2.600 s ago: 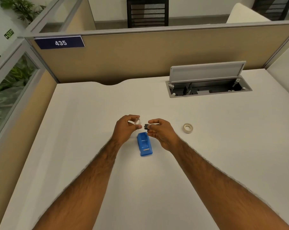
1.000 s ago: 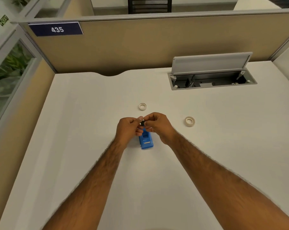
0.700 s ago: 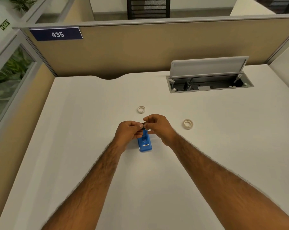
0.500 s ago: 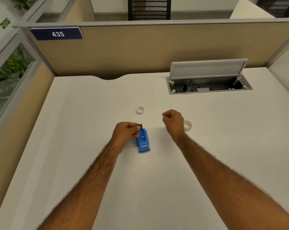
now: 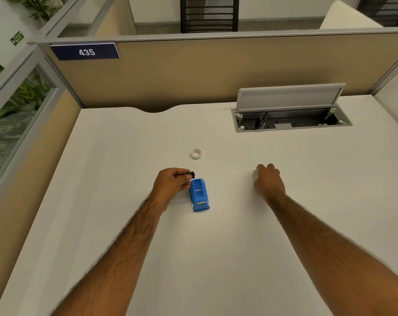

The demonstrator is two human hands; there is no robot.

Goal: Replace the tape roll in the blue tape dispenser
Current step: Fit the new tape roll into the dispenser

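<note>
On the desk, largest to smallest:

Desk: white top, walled behind by a tan partition that carries a dark plate reading 435.

Cable hatch: set into the far right of the desk, its grey lid tipped up and open.

Left hand: just left of the dispenser, thumb and fingertips pinched together on a small black core piece, which is held off the desk above the dispenser's far end.

Right hand: well to the right of the dispenser, knuckles up, fingers curled down over a pale tape roll (only a sliver of it shows at the fingertips); whether the fingers have closed on it cannot be told.

Blue tape dispenser: flat on the desk between the two hands, long axis running toward and away from the person, nothing touching it that can be seen clearly.

Second tape ring: small, whitish, lying flat and alone on the desk beyond the dispenser, apart from both hands.
</note>
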